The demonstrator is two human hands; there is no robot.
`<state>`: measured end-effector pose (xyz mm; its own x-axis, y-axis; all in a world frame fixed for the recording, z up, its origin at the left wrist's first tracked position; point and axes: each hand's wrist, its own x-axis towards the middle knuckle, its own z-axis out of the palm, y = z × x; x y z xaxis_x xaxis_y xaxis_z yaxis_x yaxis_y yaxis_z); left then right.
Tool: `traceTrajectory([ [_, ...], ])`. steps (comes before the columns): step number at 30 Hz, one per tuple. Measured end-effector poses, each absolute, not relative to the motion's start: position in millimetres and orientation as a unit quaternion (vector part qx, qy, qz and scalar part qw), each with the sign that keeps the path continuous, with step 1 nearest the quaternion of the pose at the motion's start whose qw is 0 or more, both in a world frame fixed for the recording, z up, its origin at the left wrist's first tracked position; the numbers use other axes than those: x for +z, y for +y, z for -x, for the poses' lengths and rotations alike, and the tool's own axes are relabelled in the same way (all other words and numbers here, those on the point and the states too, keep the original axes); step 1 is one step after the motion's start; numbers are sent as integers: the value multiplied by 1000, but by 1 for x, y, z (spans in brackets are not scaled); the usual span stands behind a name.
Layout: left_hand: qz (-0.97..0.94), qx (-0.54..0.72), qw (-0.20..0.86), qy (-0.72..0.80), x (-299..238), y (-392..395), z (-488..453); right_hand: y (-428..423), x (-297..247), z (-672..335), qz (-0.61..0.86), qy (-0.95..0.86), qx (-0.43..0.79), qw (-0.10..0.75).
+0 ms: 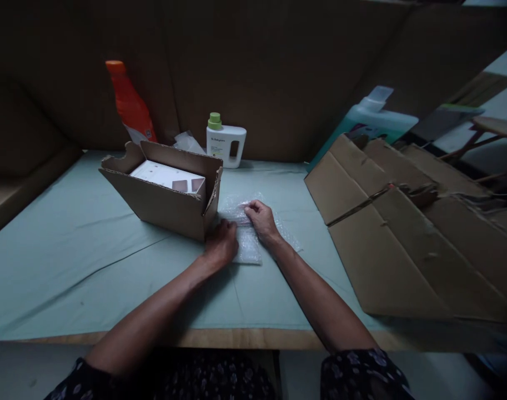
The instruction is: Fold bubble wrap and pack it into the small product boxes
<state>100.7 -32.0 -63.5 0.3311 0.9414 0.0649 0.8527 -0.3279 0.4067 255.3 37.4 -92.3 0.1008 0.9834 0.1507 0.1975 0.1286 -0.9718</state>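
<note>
Clear bubble wrap (pixel 250 251) lies on the cloth in front of me, partly layered. My left hand (pixel 222 243) is curled closed at its left edge, close beside the cardboard box, with the fingertips pressed to the wrap. My right hand (pixel 261 219) pinches the wrap's upper part between thumb and fingers. A faint pinkish patch shows through the plastic by the right fingertips; what it is I cannot make out. The open cardboard box (pixel 170 208) stands tilted on the left and holds a white box (pixel 164 175) with dark squares printed on it.
At the back stand an orange bottle (pixel 132 105), a white green-capped bottle (pixel 226 144) and a teal liquid jug (pixel 374 119). Several larger cardboard boxes (pixel 403 250) fill the right side. A pale green cloth (pixel 111 283) covers the table, with its wooden edge (pixel 236 338) nearest me.
</note>
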Motion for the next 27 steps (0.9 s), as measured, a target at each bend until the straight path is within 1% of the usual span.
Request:
traceTrajectory([
  [2, -806, 136, 150, 557, -53, -31, -102, 39, -94, -257, 540, -558, 382, 501],
  [5, -839, 131, 132, 511, -39, -58, -92, 46, -98, -257, 546, -565, 377, 491],
  [9, -909, 185, 17, 373, -40, -119, -71, 51, -93, -259, 553, -573, 363, 483],
  [10, -915, 187, 10, 356, -45, -132, -66, 47, -88, -263, 554, -578, 358, 480],
  [11, -919, 177, 25, 351, -50, -142, -63, 41, -82, -270, 555, -586, 352, 475],
  [14, -919, 123, 128, 352, -63, -161, -56, 6, -63, -303, 556, -618, 338, 441],
  [16, -913, 118, 174, 349, -66, -166, -53, -24, -55, -328, 561, -670, 315, 371],
  [18, -909, 138, 187, 346, -68, -167, -50, -49, -55, -348, 573, -725, 257, 283],
  [19, -908, 147, 188, 345, -68, -168, -48, -58, -58, -354, 583, -740, 220, 255],
  [20, -907, 155, 186, 345, -69, -168, -47, -64, -60, -358, 594, -744, 184, 245],
  [24, -902, 184, 179, 346, -75, -171, -43, -65, -59, -361, 636, -700, 111, 305],
  [27, -899, 199, 180, 346, -78, -173, -42, -58, -35, -356, 647, -671, 84, 352],
])
